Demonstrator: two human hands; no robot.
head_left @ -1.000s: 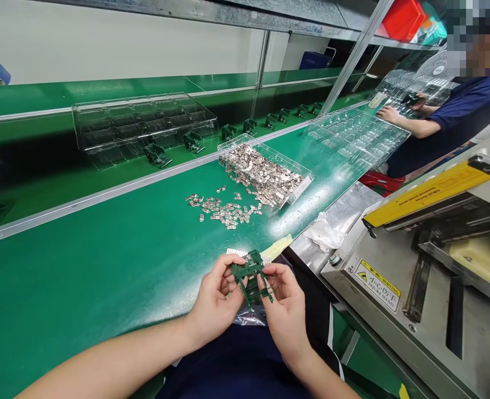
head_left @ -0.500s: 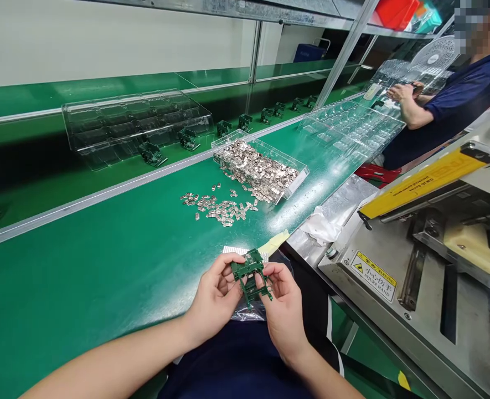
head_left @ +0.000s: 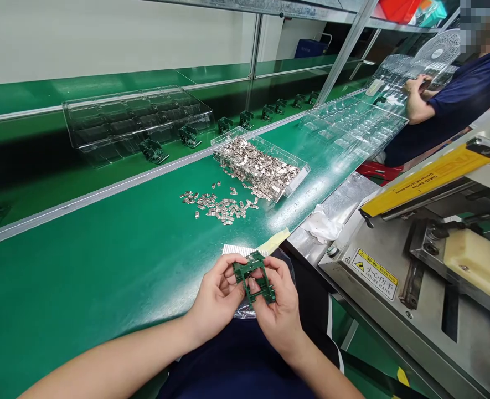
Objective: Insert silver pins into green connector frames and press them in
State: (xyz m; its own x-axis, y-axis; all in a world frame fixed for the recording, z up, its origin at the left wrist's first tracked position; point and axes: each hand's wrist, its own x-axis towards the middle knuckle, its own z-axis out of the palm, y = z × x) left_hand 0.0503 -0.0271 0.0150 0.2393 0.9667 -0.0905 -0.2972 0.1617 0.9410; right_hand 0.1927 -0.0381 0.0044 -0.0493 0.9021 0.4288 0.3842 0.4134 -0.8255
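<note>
Close to my body, a green plastic frame-like part [head_left: 251,270] is held between both hands, above the table edge. My left hand [head_left: 217,293] is closed on its left side, thumb and fingers pinching it. My right hand [head_left: 278,299] grips the right side, with the thumb reaching into the frame's opening. Fingers hide portions of the part. Beyond the hands, small metal pieces [head_left: 226,208] lie loose on the green table [head_left: 145,238]. A clear plastic box [head_left: 303,176] heaped with more such pieces sits just behind them.
Several similar green parts [head_left: 152,151] stand along the recessed strip, beside a clear compartment tray [head_left: 137,119]. Another clear tray [head_left: 352,124] lies far right, near a co-worker's arm [head_left: 421,108]. A metal machine [head_left: 377,266] with a yellow bar [head_left: 427,180] flanks my right side.
My right thumb has moved further into the frame's opening, and the green part has turned slightly. The co-worker's hands have shifted right. The machine's cream-coloured block appears moved.
</note>
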